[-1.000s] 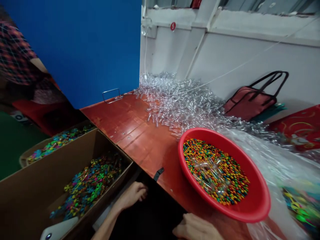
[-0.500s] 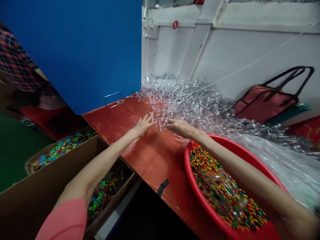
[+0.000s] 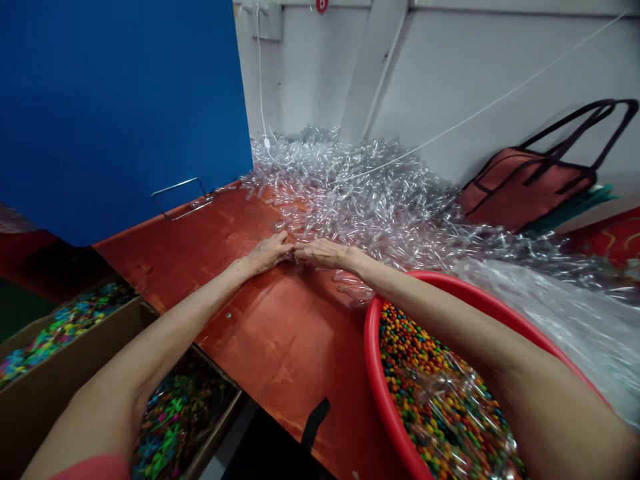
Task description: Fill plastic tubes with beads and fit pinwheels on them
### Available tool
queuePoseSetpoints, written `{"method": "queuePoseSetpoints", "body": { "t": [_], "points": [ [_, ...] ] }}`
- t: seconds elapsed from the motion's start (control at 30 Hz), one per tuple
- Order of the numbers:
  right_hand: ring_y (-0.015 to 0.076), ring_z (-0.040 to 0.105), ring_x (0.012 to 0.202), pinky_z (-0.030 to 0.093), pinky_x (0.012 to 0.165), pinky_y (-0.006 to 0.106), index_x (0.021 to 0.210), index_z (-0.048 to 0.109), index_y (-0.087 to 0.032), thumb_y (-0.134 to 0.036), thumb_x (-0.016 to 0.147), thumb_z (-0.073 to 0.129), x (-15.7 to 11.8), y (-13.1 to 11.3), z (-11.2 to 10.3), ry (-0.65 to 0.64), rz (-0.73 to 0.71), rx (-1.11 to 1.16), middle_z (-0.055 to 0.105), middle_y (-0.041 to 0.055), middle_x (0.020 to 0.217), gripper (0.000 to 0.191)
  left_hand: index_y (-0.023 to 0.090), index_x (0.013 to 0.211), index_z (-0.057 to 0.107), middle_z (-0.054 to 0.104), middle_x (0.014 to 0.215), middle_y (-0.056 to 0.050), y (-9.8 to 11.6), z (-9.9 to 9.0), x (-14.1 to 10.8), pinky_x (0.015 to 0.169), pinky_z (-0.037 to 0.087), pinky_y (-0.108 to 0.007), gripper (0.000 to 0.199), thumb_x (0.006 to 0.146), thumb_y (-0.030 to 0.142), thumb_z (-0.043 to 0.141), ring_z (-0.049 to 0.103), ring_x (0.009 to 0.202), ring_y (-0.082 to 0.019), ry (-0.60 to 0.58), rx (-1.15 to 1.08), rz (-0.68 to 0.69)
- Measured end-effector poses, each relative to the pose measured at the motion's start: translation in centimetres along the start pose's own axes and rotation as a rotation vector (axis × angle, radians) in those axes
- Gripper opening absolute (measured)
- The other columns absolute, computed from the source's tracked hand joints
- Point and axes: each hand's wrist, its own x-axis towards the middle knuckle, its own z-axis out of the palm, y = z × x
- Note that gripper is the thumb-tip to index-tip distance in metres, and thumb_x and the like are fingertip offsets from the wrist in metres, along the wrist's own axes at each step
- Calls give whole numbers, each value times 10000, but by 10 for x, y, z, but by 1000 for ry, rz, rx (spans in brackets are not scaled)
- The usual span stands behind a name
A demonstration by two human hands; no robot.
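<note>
My left hand and my right hand meet above the orange-red tabletop, fingertips touching or nearly so. The fingers of both are bent and closed. Whatever lies between them is too small and covered to make out, though clear bits show just below. Right behind the hands spreads a big heap of small clear plastic tubes. Beneath my right forearm stands a red tub full of small multicoloured candy-like pieces, with clear plastic lying on them.
Cardboard boxes with colourful plastic pieces stand below the table's left edge. A blue panel with a wire handle rises at the left. A dusky red bag, plastic sheeting and a white cord are on the right.
My hands have come together from either side of some loose tubes, and their fingers have closed. The view has tilted down and shifted, so the person in the checked shirt is almost out of sight.
</note>
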Motion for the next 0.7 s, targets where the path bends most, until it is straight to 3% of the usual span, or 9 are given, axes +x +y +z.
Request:
{"method": "queuePoseSetpoints", "body": {
  "t": [0.13, 0.2, 0.27, 0.37, 0.43, 0.5, 0.6, 0.7],
  "points": [
    [125, 611, 845, 529, 798, 267, 1010, 703, -157, -203, 1023, 604, 1, -5, -5, -52, 24, 0, 709, 3, 963, 110, 174, 1019, 680, 594, 1134, -141, 24, 1, -11, 884, 490, -396, 194, 987, 228, 497, 575, 1000, -265, 48, 28, -116],
    [106, 535, 783, 466, 766, 237, 891, 684, -174, -91, 958, 604, -3, -5, -15, -62, 43, -7, 681, -24, 850, 134, 173, 922, 655, 627, 1091, -149, 34, 3, -14, 953, 478, -437, 143, 957, 211, 522, 575, 1043, -284, 124, -52, -167],
    [104, 498, 766, 433, 761, 246, 877, 663, -169, -26, 868, 652, -11, -6, -30, -41, 60, -11, 661, -25, 836, 144, 179, 877, 634, 659, 990, -121, 45, 1, -17, 950, 494, -435, 113, 938, 237, 557, 597, 995, -272, 246, -281, -265],
    [102, 497, 756, 426, 747, 258, 918, 643, -153, -71, 852, 687, -35, -14, -58, 114, 114, 88, 642, -17, 852, 114, 169, 944, 636, 656, 832, -48, 76, -11, -21, 799, 557, -357, 198, 932, 367, 631, 641, 815, -210, 420, -848, -401],
    [102, 505, 734, 434, 709, 256, 918, 627, -154, -177, 891, 697, -62, -27, -72, 257, 175, 246, 631, -15, 835, 78, 157, 1008, 639, 647, 795, -20, 109, -27, -23, 705, 579, -308, 313, 897, 442, 705, 659, 734, -172, 449, -1187, -400],
    [104, 520, 718, 444, 676, 255, 926, 619, -161, -291, 903, 727, -97, -46, -80, 363, 231, 427, 631, -13, 824, 171, 149, 1003, 629, 654, 800, -17, 151, -44, -23, 659, 601, -296, 355, 873, 454, 757, 679, 702, -157, 418, -1395, -339],
    [112, 560, 717, 470, 657, 257, 954, 629, -168, -404, 878, 776, -157, -83, -79, 468, 313, 628, 662, 0, 836, 288, 158, 975, 591, 687, 868, -35, 220, -58, -19, 628, 617, -275, 359, 893, 456, 772, 711, 714, -151, 371, -1549, -246],
    [126, 602, 724, 491, 643, 262, 960, 658, -165, -444, 887, 767, -215, -117, -74, 546, 415, 665, 704, 26, 858, 308, 173, 1053, 597, 721, 983, -61, 281, -53, -12, 636, 608, -235, 422, 858, 465, 831, 731, 797, -152, 303, -1641, -194]
  ]
}}
